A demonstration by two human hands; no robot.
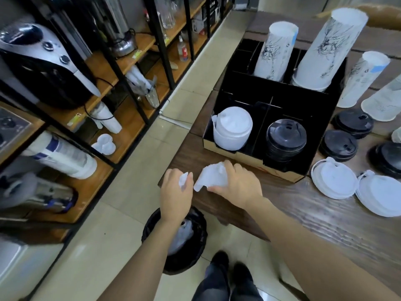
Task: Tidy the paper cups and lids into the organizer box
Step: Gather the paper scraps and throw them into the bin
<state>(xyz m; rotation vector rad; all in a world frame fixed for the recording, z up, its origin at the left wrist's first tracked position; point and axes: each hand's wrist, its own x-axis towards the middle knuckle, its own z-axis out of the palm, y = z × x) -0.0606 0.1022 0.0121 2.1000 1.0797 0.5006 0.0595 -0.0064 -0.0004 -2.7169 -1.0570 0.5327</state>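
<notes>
A black organizer box [321,109] stands on the wooden table. Its back compartments hold two stacks of printed paper cups [273,53], its front ones a stack of white lids [232,129] and a stack of black lids [285,137]. My right hand [236,183] grips a crumpled clear plastic wrapper [210,178] at the table's near-left corner, in front of the box. My left hand [175,192] pinches the wrapper's other end [184,181], above a black bin. Loose white lids [334,181] and black lids [340,145] lie right of the box.
More cup stacks [362,79] lie and stand at the far right of the table [303,213]. A black waste bin [175,240] with a liner sits on the floor under my left wrist. Metal shelving [121,79] with appliances lines the left side across a narrow aisle.
</notes>
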